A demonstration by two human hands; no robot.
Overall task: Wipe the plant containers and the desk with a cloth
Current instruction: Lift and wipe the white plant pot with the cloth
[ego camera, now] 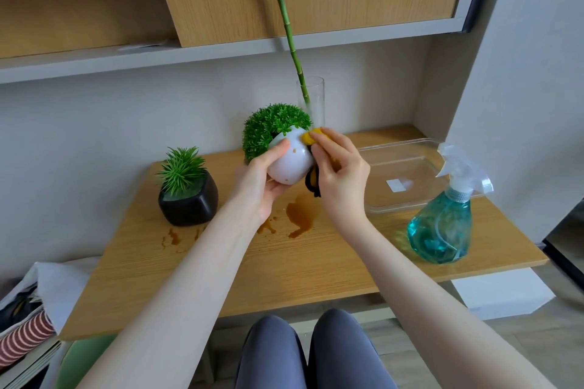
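Above the middle of the desk (pixel 284 268), the left hand (pixel 259 181) grips a round white pot (pixel 292 161), lifted clear of the wood and tilted so that its bushy green plant (pixel 270 131) leans toward ten o'clock. The thumb lies across the pot's upper side and the fingers curl beneath it. The right hand (pixel 339 164) pinches a yellow cloth (pixel 311 137) and presses it to the pot's rim at about one o'clock; a dark edge of the cloth hangs below the pot beside the palm. A few small brown specks show on the white surface.

Directly under the hands, at six o'clock, brown liquid stains (pixel 300 215) spread on the desk, with thinner streaks (pixel 172 238) toward eight o'clock. Just beyond those streaks, at nine o'clock from the hands, stands a black pot (pixel 189 202) with a spiky green plant, upright. Behind the hands at twelve o'clock, a clear glass cylinder (pixel 317 95) holds a tall bamboo stalk (pixel 284 19). At three o'clock lies a clear plastic tray (pixel 407 174), and in front of it at four o'clock stands a teal spray bottle (pixel 442 224).
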